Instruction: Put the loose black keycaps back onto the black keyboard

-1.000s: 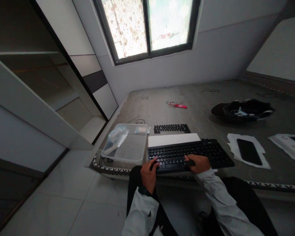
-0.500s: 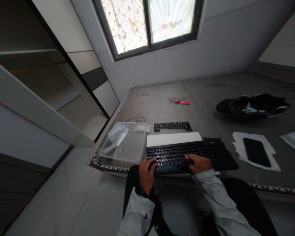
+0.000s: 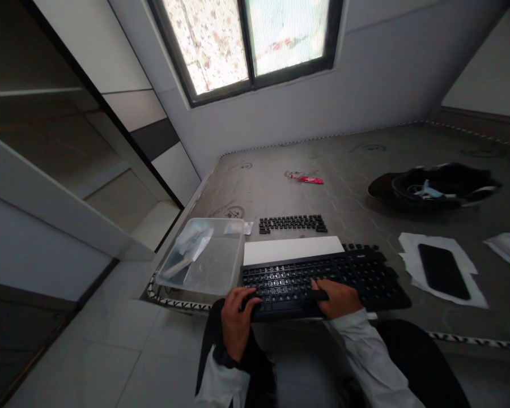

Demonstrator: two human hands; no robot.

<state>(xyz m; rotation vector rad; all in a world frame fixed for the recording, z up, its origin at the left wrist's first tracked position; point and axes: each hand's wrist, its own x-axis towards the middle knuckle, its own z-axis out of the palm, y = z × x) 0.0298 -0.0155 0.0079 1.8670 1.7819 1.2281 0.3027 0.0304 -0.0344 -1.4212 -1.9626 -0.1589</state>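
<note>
got my left hand (image 3: 237, 320) pinching the keyboard (image 3: 280, 286) at its left corner, right hand (image 3: 340, 298) wrapped round some dark tool (image 3: 318, 295), can't tell what kind

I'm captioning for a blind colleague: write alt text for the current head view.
A person's left hand touches the left end of a black keyboard while the right hand grips a dark tool over it. Loose keycaps lie in rows beyond, a clear box to the left, a dark cap to the right.
</note>
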